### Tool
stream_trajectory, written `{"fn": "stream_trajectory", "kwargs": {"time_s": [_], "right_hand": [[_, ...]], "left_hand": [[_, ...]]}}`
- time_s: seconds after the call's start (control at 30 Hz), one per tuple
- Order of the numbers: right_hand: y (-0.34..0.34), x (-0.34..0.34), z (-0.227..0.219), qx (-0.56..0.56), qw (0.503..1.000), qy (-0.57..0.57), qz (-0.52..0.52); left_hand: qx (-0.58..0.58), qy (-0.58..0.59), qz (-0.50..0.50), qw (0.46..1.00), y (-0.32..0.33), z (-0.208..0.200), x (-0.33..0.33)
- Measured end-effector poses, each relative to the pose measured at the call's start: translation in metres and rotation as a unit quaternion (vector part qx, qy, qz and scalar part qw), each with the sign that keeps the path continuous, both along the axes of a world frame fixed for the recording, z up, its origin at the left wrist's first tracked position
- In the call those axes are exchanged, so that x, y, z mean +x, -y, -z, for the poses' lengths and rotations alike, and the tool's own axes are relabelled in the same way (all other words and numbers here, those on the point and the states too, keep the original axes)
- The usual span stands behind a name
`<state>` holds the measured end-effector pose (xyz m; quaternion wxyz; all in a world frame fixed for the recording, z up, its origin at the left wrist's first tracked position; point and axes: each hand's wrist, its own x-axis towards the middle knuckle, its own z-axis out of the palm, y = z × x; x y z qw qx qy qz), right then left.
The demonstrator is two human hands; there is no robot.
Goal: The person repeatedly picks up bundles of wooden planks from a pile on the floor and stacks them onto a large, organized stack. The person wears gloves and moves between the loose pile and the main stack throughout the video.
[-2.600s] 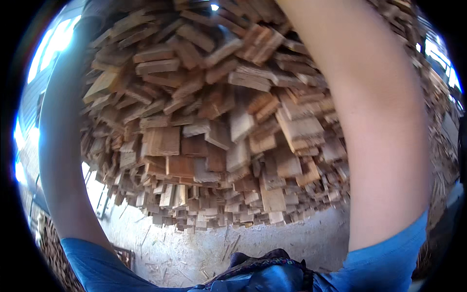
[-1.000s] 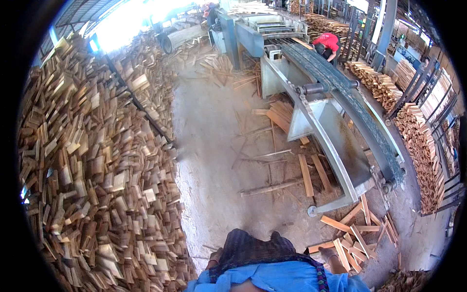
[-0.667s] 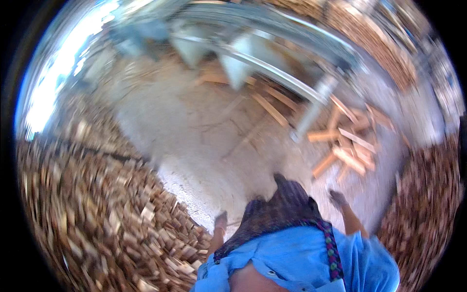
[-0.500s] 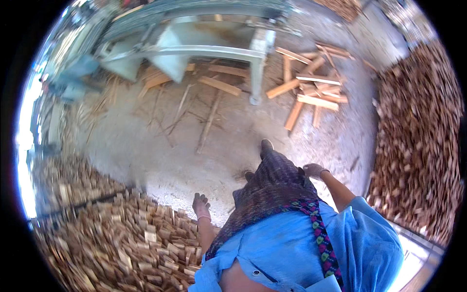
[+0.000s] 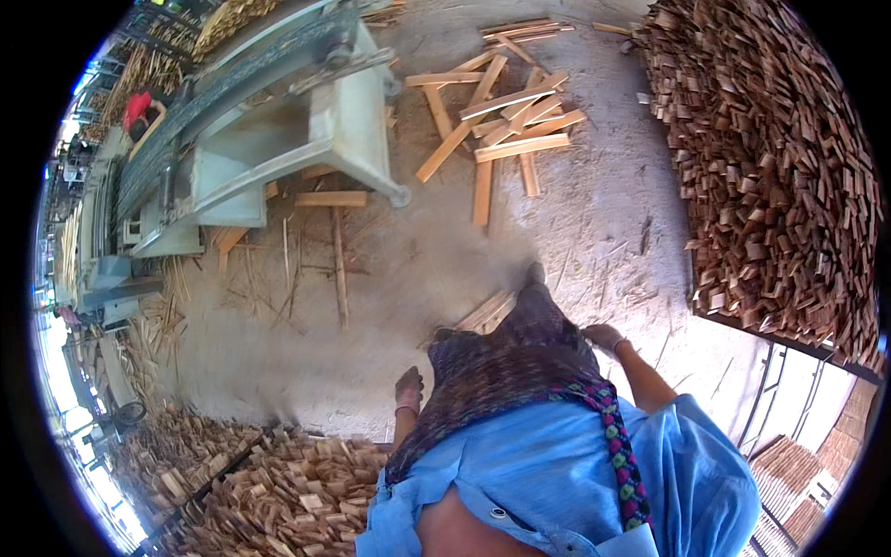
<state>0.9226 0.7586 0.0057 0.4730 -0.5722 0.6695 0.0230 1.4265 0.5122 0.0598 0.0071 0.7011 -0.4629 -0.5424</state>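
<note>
Dusty concrete floor (image 5: 617, 218). Left hand (image 5: 408, 386) empty, fingers loosely parted; right hand (image 5: 605, 337), fingers: cannot tell. Loose boards (image 5: 484, 313) just beyond apron (image 5: 520, 357), crossed planks (image 5: 515, 121) far; boards underfoot might slide, causing fall.

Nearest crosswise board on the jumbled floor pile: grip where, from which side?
Probably grip the board mid-length, across its narrow width, from above on the near side: it lies across other boards, nothing visible on top, its near long edge exposed.
</note>
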Motion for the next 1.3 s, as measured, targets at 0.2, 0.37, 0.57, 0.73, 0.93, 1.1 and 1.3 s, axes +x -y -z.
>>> {"fn": "stream_trajectory", "kwargs": {"time_s": [0.2, 0.37, 0.57, 0.73, 0.93, 1.1, 1.3], "right_hand": [[0.000, -0.096, -0.028, 0.164, 0.949, 0.036, 0.266], [0.021, -0.215, -0.059, 0.120, 0.925, -0.077, 0.351], [0.091, -0.330, -0.066, 0.061, 0.921, -0.102, 0.370], [0.170, -0.393, -0.079, 0.052, 0.930, -0.080, 0.355], [0.197, -0.450, -0.056, 0.107, 0.959, -0.036, 0.260], [0.195, -0.528, -0.072, 0.161, 0.925, -0.097, 0.330], [0.254, -0.624, -0.018, 0.199, 0.936, -0.092, 0.274]], "left_hand": [[0.092, 0.031, -0.011, 0.995, 0.039, 0.013, -0.085], [-0.023, 0.009, 0.136, 0.990, 0.093, 0.039, -0.188], [-0.129, 0.012, 0.448, 0.884, 0.103, 0.032, -0.290], [-0.065, 0.041, 0.438, 0.896, 0.088, 0.072, -0.339], [-0.083, 0.066, 0.382, 0.918, 0.114, 0.128, -0.407], [-0.192, -0.020, 0.394, 0.899, 0.164, 0.067, -0.561], [0.047, -0.090, -0.167, 0.981, 0.188, 0.024, -0.639]]}}
